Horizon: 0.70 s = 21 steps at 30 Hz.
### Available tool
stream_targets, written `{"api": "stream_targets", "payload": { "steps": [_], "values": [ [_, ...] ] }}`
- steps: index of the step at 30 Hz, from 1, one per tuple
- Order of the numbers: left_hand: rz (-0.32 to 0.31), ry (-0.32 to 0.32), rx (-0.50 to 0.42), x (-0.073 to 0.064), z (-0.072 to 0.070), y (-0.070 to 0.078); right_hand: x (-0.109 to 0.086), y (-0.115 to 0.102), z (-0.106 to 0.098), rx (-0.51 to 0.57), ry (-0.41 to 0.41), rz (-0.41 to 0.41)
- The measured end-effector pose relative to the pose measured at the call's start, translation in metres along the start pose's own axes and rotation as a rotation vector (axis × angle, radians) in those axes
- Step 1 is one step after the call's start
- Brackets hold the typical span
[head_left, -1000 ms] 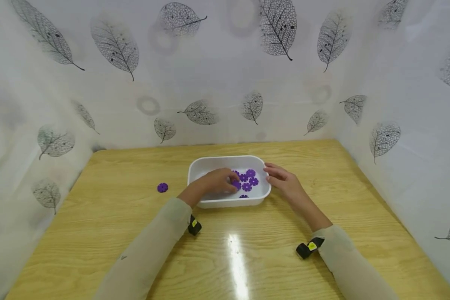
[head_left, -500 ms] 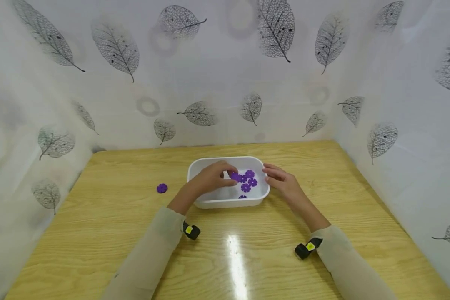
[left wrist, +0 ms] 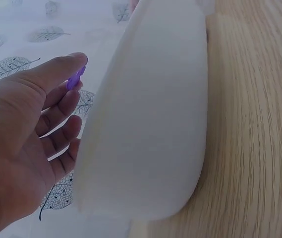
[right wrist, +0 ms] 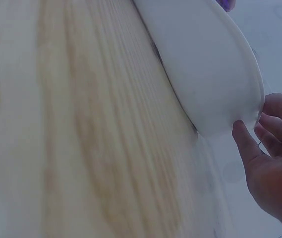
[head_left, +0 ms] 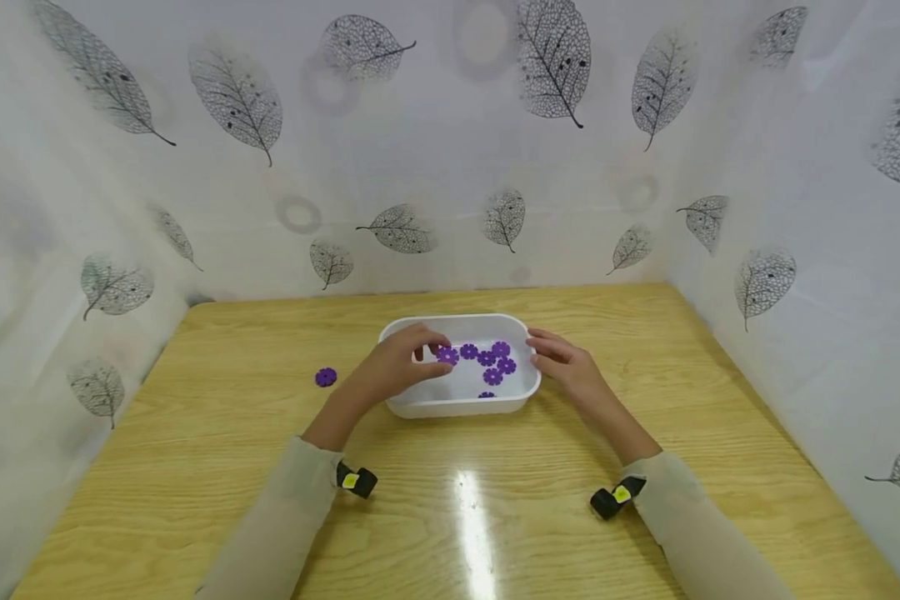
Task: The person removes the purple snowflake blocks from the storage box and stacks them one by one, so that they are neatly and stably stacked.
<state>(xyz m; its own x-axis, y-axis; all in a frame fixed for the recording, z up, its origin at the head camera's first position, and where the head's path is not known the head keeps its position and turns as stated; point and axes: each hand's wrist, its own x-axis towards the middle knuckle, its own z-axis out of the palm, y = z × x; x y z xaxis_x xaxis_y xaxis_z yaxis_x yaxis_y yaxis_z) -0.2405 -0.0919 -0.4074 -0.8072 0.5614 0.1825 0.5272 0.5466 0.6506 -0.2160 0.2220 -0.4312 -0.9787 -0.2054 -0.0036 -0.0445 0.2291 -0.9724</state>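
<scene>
Above the inside of a white plastic tub (head_left: 450, 408), my left hand (head_left: 397, 362) pinches a purple notched interlocking disc (head_left: 447, 357) between thumb and fingertips. The left wrist view shows that disc (left wrist: 75, 79) edge-on, with the other fingers loosely bent below. Several like purple discs (head_left: 492, 377) lie in the tub's right half. At the tub's right end, my right hand (head_left: 570, 367) touches the rim with fairly straight fingers. In the right wrist view its thumb (right wrist: 245, 141) rests against the outer wall.
One more purple disc (head_left: 326, 377) lies on the wooden table (head_left: 255, 467), left of the tub. A white curtain (head_left: 435, 150) with leaf prints stands behind the table and along both sides.
My left hand has drawn left and lifted from the group of discs, carrying one disc with it. The right hand stays at the tub's right end.
</scene>
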Motion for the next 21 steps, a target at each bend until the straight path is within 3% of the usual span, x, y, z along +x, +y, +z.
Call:
{"api": "stream_targets", "payload": {
  "steps": [7,10,14,21],
  "values": [
    [-0.07,0.045,0.026,-0.02,-0.012,-0.007,-0.001,-0.004,0.001,0.008,-0.007,-0.003],
    [-0.089,0.07,0.017,-0.027,-0.016,-0.012,0.004,0.007,-0.001,0.009,0.001,-0.013],
    [-0.098,0.102,0.038,-0.035,-0.022,-0.021,0.01,0.021,-0.003,-0.001,0.016,-0.029],
    [-0.105,0.132,0.04,-0.049,-0.032,-0.041,0.01,0.024,-0.003,0.003,0.024,-0.029]
  ]
}}
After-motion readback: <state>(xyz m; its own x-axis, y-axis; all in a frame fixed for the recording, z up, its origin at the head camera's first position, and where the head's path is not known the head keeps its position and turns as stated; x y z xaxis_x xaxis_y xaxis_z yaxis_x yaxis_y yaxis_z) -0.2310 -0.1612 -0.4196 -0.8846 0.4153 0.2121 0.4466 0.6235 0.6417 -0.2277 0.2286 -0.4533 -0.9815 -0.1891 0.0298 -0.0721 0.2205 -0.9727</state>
